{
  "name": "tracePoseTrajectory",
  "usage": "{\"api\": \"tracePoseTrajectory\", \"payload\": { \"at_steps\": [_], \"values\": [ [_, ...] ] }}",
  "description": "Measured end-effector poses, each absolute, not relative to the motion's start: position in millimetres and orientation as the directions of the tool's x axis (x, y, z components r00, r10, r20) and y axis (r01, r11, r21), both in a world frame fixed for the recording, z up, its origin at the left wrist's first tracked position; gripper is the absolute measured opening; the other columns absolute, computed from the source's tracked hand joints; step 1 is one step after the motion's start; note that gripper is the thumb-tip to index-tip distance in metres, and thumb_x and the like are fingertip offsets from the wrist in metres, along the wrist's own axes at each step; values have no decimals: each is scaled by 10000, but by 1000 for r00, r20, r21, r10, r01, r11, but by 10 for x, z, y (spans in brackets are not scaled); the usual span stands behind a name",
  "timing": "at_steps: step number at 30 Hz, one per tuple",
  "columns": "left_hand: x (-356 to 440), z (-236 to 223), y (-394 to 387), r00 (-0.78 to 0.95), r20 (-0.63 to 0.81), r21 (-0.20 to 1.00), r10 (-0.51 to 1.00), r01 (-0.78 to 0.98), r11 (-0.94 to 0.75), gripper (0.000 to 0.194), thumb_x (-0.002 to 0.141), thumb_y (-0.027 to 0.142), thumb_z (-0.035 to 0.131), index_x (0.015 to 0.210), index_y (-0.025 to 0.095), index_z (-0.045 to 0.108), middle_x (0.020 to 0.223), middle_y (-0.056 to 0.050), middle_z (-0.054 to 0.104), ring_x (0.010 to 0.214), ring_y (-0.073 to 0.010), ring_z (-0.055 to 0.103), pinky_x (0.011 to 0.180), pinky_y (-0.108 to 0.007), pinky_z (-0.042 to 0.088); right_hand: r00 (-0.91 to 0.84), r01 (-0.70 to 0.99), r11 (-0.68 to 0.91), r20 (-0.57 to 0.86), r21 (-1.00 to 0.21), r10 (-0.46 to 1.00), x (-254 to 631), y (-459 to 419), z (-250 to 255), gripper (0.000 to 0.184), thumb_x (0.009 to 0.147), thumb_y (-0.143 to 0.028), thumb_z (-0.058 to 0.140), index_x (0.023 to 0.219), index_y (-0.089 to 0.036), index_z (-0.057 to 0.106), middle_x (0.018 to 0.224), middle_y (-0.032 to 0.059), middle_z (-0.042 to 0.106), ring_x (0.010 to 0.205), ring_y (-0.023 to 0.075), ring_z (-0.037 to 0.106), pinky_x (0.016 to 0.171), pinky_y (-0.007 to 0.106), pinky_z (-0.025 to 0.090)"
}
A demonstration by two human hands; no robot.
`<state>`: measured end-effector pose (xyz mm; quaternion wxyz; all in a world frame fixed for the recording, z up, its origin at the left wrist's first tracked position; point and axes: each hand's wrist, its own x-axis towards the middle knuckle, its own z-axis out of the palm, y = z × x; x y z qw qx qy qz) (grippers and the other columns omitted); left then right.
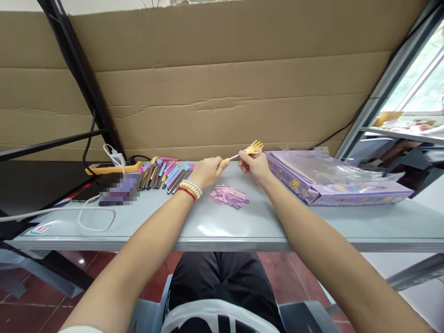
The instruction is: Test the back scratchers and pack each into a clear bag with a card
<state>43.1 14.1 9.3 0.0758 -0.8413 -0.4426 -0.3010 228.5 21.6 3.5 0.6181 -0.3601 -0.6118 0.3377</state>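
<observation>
A yellow back scratcher (255, 147) with a hand-shaped head and a thin metal rod is held above the table between my two hands. My left hand (208, 172) is closed around its yellow handle end. With fingers pinched, my right hand (255, 165) grips the rod just below the head. Below and between my hands, a loose pile of small pink printed cards (229, 196) lies on the table. Left of my left hand lie several more back scratchers (169, 173) with pink, blue, purple and yellow parts and metal rods.
A purple printed box (342, 193) with clear plastic film on it stands right of my right hand. At the left lie a blurred phone-like item (120, 188), a yellow-orange object (100, 170) and a white cable (97, 229). Cardboard (225, 83) walls the back of the grey table (243, 226).
</observation>
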Motion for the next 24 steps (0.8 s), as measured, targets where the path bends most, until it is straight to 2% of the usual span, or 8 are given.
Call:
{"api": "tracePoseTrajectory", "payload": {
  "at_steps": [6,14,17,21,24],
  "values": [
    [386,-25,31,494,563,181,662,709,-682,456,960,473,305,759,185,595,716,-46,640,635,-163,557,555,-287,282,-231,70,400,376,-914,898,2192,9,-54,446,628,-570,722,637,-137,613,556,18,600,378,64,437,357,222,287],
    [413,-12,12,544,545,211,637,647,-733,420,950,437,318,781,183,606,699,-37,624,609,-151,527,570,-280,306,-296,73,364,328,-928,897,2203,10,-29,480,620,-611,718,685,-145,626,621,18,622,401,66,468,356,214,299],
    [418,-11,12,554,534,193,639,656,-729,378,940,413,344,782,181,598,712,-44,629,624,-159,540,573,-280,312,-296,190,393,329,-900,897,2246,24,-33,481,676,-622,676,695,-143,637,624,25,630,411,65,472,377,214,319],
    [416,-15,20,566,510,184,648,665,-724,385,945,417,337,764,181,582,691,-46,620,619,-160,542,572,-280,312,-297,419,458,358,-784,885,2249,-6,-35,528,774,-639,564,630,-136,633,570,29,619,399,66,465,427,220,362],
    [415,-17,24,571,511,185,643,657,-731,395,948,431,335,745,184,567,674,-42,611,600,-157,532,561,-282,303,-298,490,480,377,-727,877,2229,-37,-34,564,811,-641,509,580,-138,621,520,24,592,397,72,459,438,224,359]
  ]
}}
